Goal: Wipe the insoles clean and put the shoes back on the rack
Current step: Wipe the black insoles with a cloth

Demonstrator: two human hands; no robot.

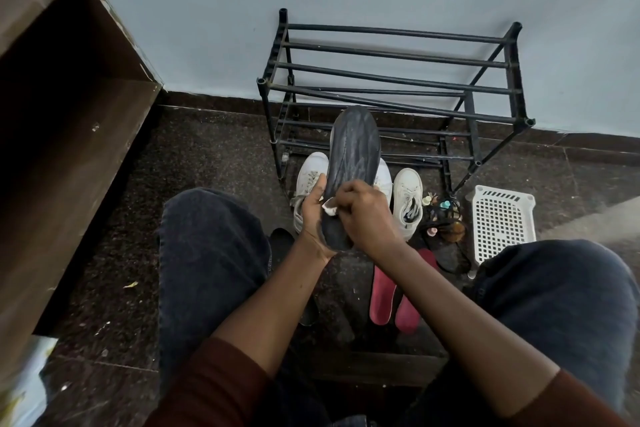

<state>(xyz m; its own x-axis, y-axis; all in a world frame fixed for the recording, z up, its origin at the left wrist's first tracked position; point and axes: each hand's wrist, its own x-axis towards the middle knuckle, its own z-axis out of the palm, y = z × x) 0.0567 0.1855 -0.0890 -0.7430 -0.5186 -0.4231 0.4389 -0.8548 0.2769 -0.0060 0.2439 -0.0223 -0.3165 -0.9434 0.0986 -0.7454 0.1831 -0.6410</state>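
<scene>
Wiping a dark grey insole (353, 156), by the look of it. Grips its heel end in the left hand (313, 215), fingers curled round the edge. Pinches a small white cloth (329, 209) against its face with the right hand (363, 215), fingers bunched tight. Holds the insole in the air above the floor, between the knees, toe end pointing up toward the black rack (398, 80).

Below and behind, on the floor by the rack's front edge: white shoes (410, 201), one to each side of the insole and a third partly hidden behind it. Nearer the person, red insoles (384, 295) lying side by side, and a black insole (282, 248) by the left knee. Just right of the shoes, a clutter of small things (443, 218) and a white basket (502, 222). No shoe on the rack's bars yet.

Possible trouble from here:
- **Smearing:** with so small a cloth, bare fingertips rubbing the surface and putting grime back on.
- **Missed toe area:** with only the heel gripped, the long free end flexing away under pressure and going unwiped.
- **Mix-up:** with several insoles loose on the floor, refitting one into the wrong shoe.

Cannot tell whether the cloth is damp.
</scene>
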